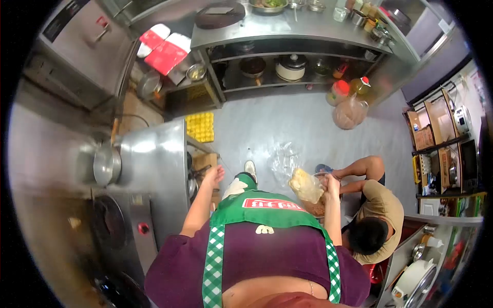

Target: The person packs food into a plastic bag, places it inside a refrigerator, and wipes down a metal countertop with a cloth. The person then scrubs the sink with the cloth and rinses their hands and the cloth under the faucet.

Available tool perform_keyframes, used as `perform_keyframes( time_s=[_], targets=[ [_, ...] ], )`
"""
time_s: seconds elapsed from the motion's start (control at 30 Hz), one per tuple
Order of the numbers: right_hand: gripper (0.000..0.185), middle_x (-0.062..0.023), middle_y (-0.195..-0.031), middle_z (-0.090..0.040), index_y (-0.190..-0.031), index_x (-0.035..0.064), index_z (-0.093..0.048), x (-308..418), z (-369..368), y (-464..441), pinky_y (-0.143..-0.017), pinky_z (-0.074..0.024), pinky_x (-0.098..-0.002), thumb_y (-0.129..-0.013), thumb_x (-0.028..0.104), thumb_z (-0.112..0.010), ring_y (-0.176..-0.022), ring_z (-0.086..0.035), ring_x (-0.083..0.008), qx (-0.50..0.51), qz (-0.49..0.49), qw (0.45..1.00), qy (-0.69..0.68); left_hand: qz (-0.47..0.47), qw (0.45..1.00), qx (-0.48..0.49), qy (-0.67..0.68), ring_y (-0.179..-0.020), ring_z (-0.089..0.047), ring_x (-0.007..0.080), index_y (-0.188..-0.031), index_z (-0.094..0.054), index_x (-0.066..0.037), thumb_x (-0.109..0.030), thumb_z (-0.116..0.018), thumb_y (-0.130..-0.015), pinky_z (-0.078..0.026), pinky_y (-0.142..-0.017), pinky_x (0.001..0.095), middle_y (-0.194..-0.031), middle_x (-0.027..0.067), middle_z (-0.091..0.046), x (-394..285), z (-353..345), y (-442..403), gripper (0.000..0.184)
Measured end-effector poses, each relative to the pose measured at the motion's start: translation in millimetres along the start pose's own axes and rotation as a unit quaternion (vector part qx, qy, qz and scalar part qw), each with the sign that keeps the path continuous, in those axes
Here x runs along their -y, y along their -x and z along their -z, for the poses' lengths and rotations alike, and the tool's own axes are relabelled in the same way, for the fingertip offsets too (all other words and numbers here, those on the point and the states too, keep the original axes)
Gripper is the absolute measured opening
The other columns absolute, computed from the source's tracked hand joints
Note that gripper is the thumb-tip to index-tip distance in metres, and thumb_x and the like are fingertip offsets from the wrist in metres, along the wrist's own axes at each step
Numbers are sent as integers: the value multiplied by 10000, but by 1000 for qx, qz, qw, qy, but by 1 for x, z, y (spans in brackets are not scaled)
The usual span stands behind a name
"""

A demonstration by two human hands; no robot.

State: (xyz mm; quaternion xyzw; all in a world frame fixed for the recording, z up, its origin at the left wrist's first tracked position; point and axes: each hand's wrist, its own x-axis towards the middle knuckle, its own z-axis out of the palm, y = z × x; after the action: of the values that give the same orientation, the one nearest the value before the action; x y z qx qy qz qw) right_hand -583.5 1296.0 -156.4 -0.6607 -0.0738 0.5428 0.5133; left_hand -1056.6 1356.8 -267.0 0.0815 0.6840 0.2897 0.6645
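My right hand (pixel 332 186) is closed on the gathered end of a clear plastic bag (pixel 306 186) with pale yellow, lumpy food inside. The bag hangs over a bowl of brown stuff (pixel 315 207), which my arm and the bag partly hide. My left hand (pixel 215 175) is held out at the other side, fingers stretched and holding nothing, near the edge of the steel counter (pixel 159 154). An empty-looking clear plastic bag (pixel 284 158) lies on the floor in front.
A co-worker (pixel 382 210) crouches at my right, hands by the bowl. Bottles and a filled bag (pixel 350 113) stand on the floor ahead. Yellow egg trays (pixel 199 127) lie beside the counter. A steel worktable (pixel 287 26) with pots underneath spans the far side.
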Motion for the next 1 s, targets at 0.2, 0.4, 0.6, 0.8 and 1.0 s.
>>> perform_keyframes(
  time_s=[0.2, 0.4, 0.6, 0.8, 1.0],
  targets=[
    [141, 34, -475, -402, -597, 110, -469, -53, -9, -13, -325, -254, -242, -717, 118, -543, -353, -345, -90, -180, -104, 968, -142, -147, 982, 102, -66, -662, -539, 118, -893, -547, -80, -229, -496, -811, -448, -583, 251, -769, 21, -567, -187, -40, -65, 178],
    [166, 6, -473, -393, -587, 102, -451, -123, -10, -52, -320, -264, -298, -721, 168, -524, -351, -355, -123, -266, -112, 950, -116, -211, 964, 135, -89, -775, -539, 123, -1026, -533, -85, -242, -475, -836, -444, -669, 260, -892, 31, -571, -277, -108, -44, 253],
    [182, -71, -556, -487, -698, 21, -536, -162, 0, -52, -360, -333, -332, -698, 202, -536, -404, -426, -172, -351, -124, 928, -12, -189, 958, 149, -153, -782, -537, 112, -1032, -538, -104, -258, -485, -834, -435, -656, 249, -905, 23, -567, -276, -93, -55, 256],
    [257, -3, -426, -323, -512, 140, -389, -200, 0, -57, -338, -210, -309, -723, 209, -519, -331, -287, -141, -386, -70, 920, 14, -141, 979, 79, -122, -722, -531, 87, -1020, -544, -124, -283, -514, -817, -420, -599, 229, -835, -6, -562, -259, -51, -85, 260],
    [240, 5, -441, -322, -547, 135, -409, -197, -18, -50, -337, -223, -303, -732, 222, -535, -336, -278, -134, -394, -108, 909, -81, -109, 979, 69, -156, -665, -525, 79, -927, -550, -112, -276, -526, -808, -412, -553, 217, -774, -23, -551, -260, -55, -95, 204]
  ],
)
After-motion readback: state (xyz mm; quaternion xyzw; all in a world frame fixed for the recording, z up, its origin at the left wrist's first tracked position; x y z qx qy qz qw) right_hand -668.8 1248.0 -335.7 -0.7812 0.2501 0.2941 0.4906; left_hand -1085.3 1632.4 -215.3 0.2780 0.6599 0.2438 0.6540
